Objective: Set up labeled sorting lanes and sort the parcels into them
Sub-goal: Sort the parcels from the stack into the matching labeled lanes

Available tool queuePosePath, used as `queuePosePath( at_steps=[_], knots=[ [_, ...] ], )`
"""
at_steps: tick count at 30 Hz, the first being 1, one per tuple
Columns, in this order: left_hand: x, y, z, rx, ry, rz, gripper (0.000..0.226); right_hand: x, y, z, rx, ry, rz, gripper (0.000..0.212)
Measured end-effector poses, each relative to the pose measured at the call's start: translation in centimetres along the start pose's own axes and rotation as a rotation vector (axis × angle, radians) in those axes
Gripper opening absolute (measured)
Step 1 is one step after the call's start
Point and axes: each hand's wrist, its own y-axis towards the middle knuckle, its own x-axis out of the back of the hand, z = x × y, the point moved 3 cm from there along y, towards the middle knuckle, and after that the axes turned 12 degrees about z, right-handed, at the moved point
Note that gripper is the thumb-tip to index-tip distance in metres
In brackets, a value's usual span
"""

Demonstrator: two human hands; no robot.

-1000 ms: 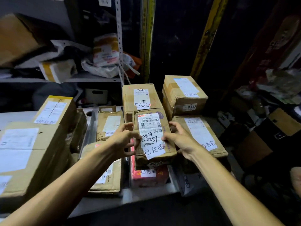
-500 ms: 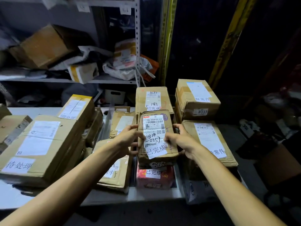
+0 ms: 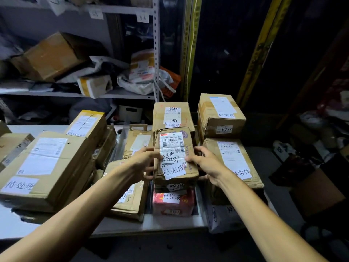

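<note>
The small brown parcel (image 3: 175, 148), marked 已完成, sits atop the red parcel (image 3: 172, 204) in the middle lane. The left hand (image 3: 144, 163) and right hand (image 3: 206, 164) clamp its long sides, fingers curled round it. This looks like the placing step; next comes squaring it and letting go. Room is tight: the 异常件 box (image 3: 232, 161) and a flat carton (image 3: 130, 193) crowd each side, with the table (image 3: 170, 222) edge close in front.

Arms outstretched — left hand (image 3: 144, 163), right hand (image 3: 207, 165) gripping.
</note>
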Motion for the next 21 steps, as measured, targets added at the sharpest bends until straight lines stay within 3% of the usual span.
queuePosePath(
  at_steps=[8,14,21],
  knots=[
    [-0.6,-2.2,-5.2,-0.133,0.155,0.025,0.037,2.4,-1.3,5.6,0.064,-0.049,0.022,0.028],
    [1.4,0.5,-11.1,-0.170,0.079,0.090,0.042,2.8,1.0,11.2,0.154,-0.071,-0.023,0.024],
    [3.9,7.6,-15.8,-0.158,-0.025,0.117,0.050,3.5,9.0,15.0,0.133,-0.036,-0.136,0.030]
  ],
)
